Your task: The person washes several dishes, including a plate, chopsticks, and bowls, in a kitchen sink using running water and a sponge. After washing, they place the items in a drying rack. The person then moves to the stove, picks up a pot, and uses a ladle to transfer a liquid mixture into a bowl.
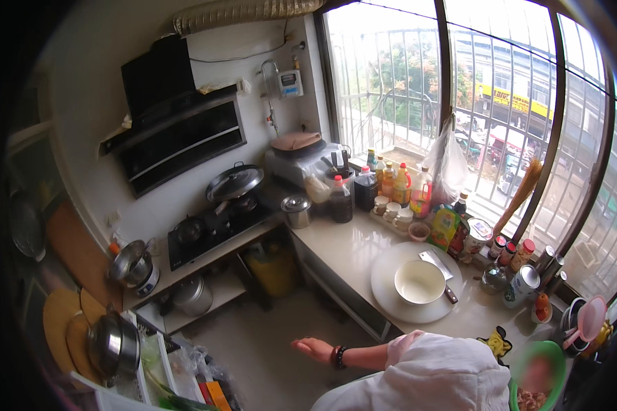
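My left hand (316, 349) reaches out to the left over the floor, palm turned down, with nothing in it. Dark beaded bracelets circle its wrist, below a white sleeve (432, 365). At the lower right, a green basin (559, 354) holds pale pink chopped meat (530, 399). A blurred pinkish shape over the basin may be my right hand (539, 374), but its fingers cannot be made out. On the counter, a cream bowl (420, 282) sits on a round white cutting board (385, 277), partly over a cleaver (437, 263) with a wooden handle.
Sauce bottles (402, 184), spice jars (402, 219) and cans line the barred window. A yellow-black cloth or glove (495, 343) lies beside the basin. On the left are a gas stove (221, 231), a steel pot (117, 341) and wooden boards (59, 318). A yellow bin (273, 272) stands under the counter.
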A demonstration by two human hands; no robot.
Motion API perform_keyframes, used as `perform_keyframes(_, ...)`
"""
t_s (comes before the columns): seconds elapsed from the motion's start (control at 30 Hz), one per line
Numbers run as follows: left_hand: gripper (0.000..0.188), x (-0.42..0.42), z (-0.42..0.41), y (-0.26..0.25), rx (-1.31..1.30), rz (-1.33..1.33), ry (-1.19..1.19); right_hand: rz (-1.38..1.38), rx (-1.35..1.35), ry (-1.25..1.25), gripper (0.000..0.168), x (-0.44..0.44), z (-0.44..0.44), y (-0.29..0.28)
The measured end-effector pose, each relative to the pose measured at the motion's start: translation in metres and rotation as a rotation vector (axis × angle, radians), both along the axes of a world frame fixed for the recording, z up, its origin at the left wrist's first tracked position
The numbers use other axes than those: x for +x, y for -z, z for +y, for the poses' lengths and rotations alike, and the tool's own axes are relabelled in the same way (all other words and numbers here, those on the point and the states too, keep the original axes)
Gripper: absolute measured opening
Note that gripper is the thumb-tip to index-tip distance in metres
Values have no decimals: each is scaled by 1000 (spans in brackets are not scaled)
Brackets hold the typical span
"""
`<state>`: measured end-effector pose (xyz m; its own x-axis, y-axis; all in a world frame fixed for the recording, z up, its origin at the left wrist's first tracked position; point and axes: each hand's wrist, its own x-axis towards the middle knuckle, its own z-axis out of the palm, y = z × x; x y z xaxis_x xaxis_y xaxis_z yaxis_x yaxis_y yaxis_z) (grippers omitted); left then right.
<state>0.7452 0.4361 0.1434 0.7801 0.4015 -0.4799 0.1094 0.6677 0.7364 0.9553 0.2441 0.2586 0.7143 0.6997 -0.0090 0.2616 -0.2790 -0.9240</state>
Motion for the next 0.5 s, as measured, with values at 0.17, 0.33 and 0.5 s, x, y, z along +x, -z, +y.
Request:
perform_keyframes(0.17,44,57,17,-1,50,26,107,-30,54,-10,44,38,26,-1)
perform_keyframes(0.33,47,126,31,-1,80,54,243,-54,134,108,45,88,23,1)
perform_keyframes(0.5,50,205,31,-2,112,69,420,-20,163,295,45,128,-9,6)
